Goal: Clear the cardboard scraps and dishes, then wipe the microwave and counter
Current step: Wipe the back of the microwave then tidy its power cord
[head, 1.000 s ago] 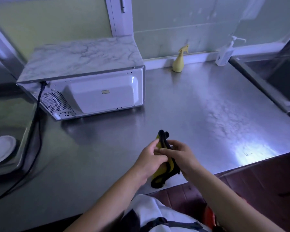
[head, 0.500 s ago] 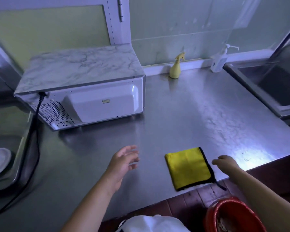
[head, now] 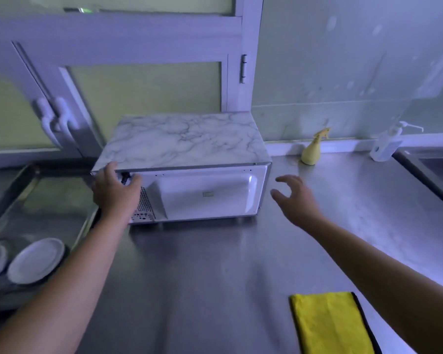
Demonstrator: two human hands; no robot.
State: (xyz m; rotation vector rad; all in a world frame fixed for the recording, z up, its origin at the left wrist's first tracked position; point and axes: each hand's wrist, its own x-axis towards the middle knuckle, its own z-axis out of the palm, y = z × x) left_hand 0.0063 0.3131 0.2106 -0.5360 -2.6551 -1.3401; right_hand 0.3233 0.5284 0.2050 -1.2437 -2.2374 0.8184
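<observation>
Evidently to turn it, the left hand (head: 115, 190) grips the microwave (head: 205, 198) corner; the right hand (head: 296, 198) hovers beside, fingers (head: 287, 178) apart.

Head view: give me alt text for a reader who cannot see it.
A person's left hand grips the rear left corner of a microwave on a steel counter, while the open right hand reaches toward its right side, not touching. A yellow cloth lies flat near the counter's front edge; two plates sit at far left.
</observation>
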